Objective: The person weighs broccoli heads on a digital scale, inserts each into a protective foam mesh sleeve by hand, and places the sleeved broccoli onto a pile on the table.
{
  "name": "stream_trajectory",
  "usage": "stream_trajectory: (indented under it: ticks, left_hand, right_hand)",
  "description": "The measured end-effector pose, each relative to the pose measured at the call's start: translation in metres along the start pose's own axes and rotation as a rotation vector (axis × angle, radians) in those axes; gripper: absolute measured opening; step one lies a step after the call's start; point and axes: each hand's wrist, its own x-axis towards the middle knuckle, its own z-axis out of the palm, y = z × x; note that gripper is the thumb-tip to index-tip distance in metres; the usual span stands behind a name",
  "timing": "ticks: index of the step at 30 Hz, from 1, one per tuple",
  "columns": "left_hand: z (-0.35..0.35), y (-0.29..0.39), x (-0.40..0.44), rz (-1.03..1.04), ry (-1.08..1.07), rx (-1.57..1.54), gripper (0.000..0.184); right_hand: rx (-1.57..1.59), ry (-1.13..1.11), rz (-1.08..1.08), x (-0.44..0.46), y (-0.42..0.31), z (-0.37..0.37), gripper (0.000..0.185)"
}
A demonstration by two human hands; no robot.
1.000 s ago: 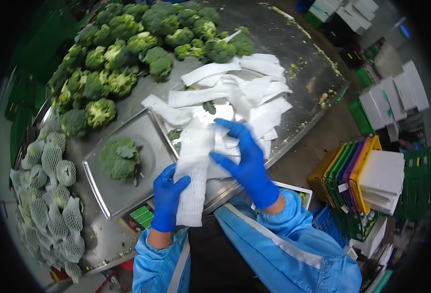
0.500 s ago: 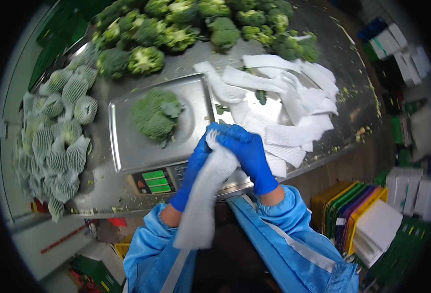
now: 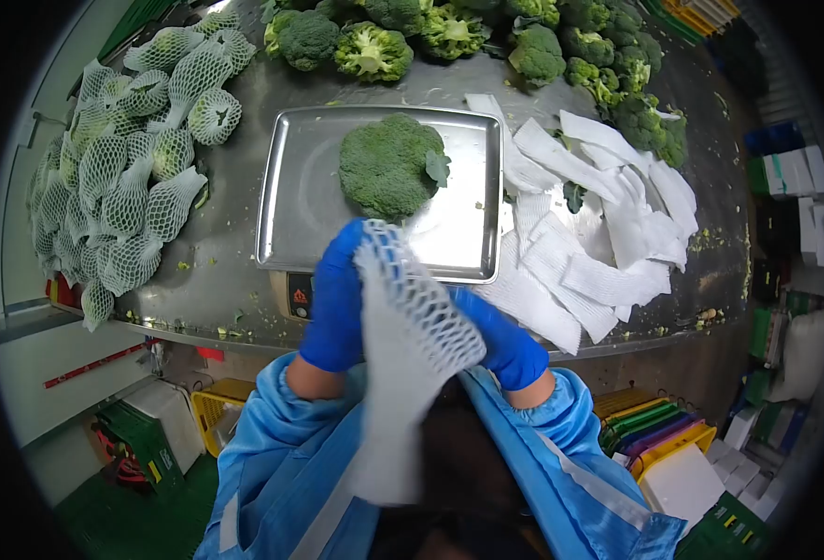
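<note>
A white foam net sleeve (image 3: 398, 345) hangs between my blue-gloved hands, its upper end stretched into open mesh. My left hand (image 3: 339, 303) is closed on the sleeve's upper left edge, with the mesh drawn over its fingers. On the right, my right hand (image 3: 500, 338) grips the mesh edge, its fingertips partly hidden behind the net. Just beyond my hands, one broccoli head (image 3: 388, 166) lies crown up on the metal scale tray (image 3: 290, 205). Flat white sleeves (image 3: 589, 252) lie in a loose pile right of the tray.
Netted broccoli heads (image 3: 127, 187) are heaped at the left of the metal table (image 3: 225, 271). Bare broccoli heads (image 3: 533, 51) line the far side. Stacked coloured crates (image 3: 650, 429) stand at the lower right, and a yellow crate (image 3: 220, 411) at the lower left.
The view has shifted, bringing the scale tray to the centre. My hands have come together on one sleeve and then moved apart, spreading its end open.
</note>
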Motion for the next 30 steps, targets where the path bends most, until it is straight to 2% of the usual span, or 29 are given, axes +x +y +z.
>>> stream_trajectory:
  ticks: [1, 2, 4, 5, 6, 8, 9, 10, 11, 12, 13, 15, 16, 18, 20, 21, 22, 23, 24, 25, 26, 27, 28, 30]
  left_hand:
    - [0.003, 0.010, -0.006, -0.052, -0.003, 0.090, 0.016]
    - [0.006, 0.019, -0.015, -0.102, -0.009, 0.182, 0.017]
    - [-0.016, 0.008, -0.015, 0.150, -0.339, 1.003, 0.023]
    - [-0.018, 0.007, -0.031, -0.207, -0.285, 0.597, 0.026]
    - [-0.005, 0.014, -0.047, -0.509, -0.097, 0.192, 0.029]
    - [-0.015, 0.018, -0.038, -0.481, -0.339, 0.556, 0.032]
    - [-0.039, 0.002, -0.022, -0.398, -0.355, 0.733, 0.034]
    - [-0.059, 0.004, -0.012, -0.233, -0.180, 0.986, 0.031]
    - [-0.059, 0.014, 0.000, -0.003, 0.080, 1.007, 0.024]
    - [-0.059, 0.025, 0.010, 0.127, 0.090, 0.876, 0.019]
    - [-0.056, 0.035, 0.022, 0.256, 0.093, 0.742, 0.016]
    - [-0.045, 0.046, 0.049, 0.589, 0.165, 0.822, 0.019]
    - [-0.038, 0.048, 0.061, 0.596, 0.162, 0.817, 0.019]
    - [-0.024, 0.050, 0.081, 0.650, 0.240, 0.885, 0.017]
    - [-0.047, 0.045, 0.103, 0.359, 0.149, 0.477, 0.022]
    - [-0.056, 0.049, 0.098, 0.273, 0.141, 0.354, 0.027]
    - [-0.048, 0.052, 0.084, 0.304, 0.149, 0.221, 0.027]
    - [-0.091, 0.035, 0.096, 0.350, 0.216, 0.120, 0.030]
    - [-0.059, 0.049, 0.066, 0.284, -0.027, 0.153, 0.044]
    - [-0.040, 0.052, 0.040, 0.357, -0.066, 0.190, 0.049]
    - [-0.044, 0.051, 0.031, 0.359, -0.047, 0.237, 0.049]
    - [-0.047, 0.053, 0.018, 0.298, -0.176, 0.353, 0.054]
    - [-0.037, 0.046, 0.000, 0.129, -0.109, 0.007, 0.061]
    - [-0.068, 0.027, -0.014, -0.042, -0.049, -0.095, 0.060]
  right_hand:
    - [0.046, -0.101, 0.174, -0.001, 0.000, -0.003, 0.043]
    - [0.044, -0.102, 0.169, 0.001, 0.001, -0.014, 0.043]
    - [0.139, -0.121, -0.019, 0.009, -0.001, -0.028, 0.040]
    - [0.361, -0.066, -0.052, 0.011, -0.009, -0.021, 0.038]
    - [0.419, -0.115, -0.058, 0.018, -0.014, -0.025, 0.042]
    - [0.292, -0.118, -0.017, 0.025, -0.008, -0.034, 0.045]
    - [0.041, -0.121, 0.002, 0.022, -0.018, -0.030, 0.042]
    - [-0.305, -0.064, -0.009, 0.023, -0.032, -0.022, 0.036]
    - [-0.496, 0.058, -0.185, 0.030, -0.033, -0.025, 0.036]
    - [-0.684, 0.184, -0.364, 0.039, -0.034, -0.027, 0.037]
    - [-0.664, 0.333, -0.515, 0.050, -0.037, -0.021, 0.047]
    - [-0.801, 0.444, -0.835, 0.080, -0.051, -0.017, 0.064]
    - [-0.737, 0.470, -0.972, 0.097, -0.053, -0.012, 0.060]
    - [-0.967, 0.650, -0.862, 0.119, -0.049, -0.019, 0.049]
    - [-1.097, 0.618, -0.876, 0.139, -0.034, -0.035, 0.040]
    - [-0.900, 0.532, -0.870, 0.128, -0.033, -0.022, 0.035]
    - [-0.875, 0.473, -0.874, 0.112, -0.035, -0.007, 0.034]
    - [-0.819, 0.457, -0.909, 0.112, -0.021, -0.015, 0.032]
    - [-0.805, 0.468, -0.651, 0.083, -0.025, 0.007, 0.029]
    - [-0.761, 0.375, -0.702, 0.062, -0.026, 0.027, 0.029]
    - [-0.690, 0.190, -0.620, 0.049, -0.021, 0.024, 0.030]
    - [-0.644, 0.088, -0.431, 0.038, -0.022, 0.028, 0.032]
    - [-0.548, 0.009, -0.260, 0.034, -0.021, 0.032, 0.033]
    - [-0.425, 0.041, -0.072, 0.036, -0.023, 0.043, 0.033]
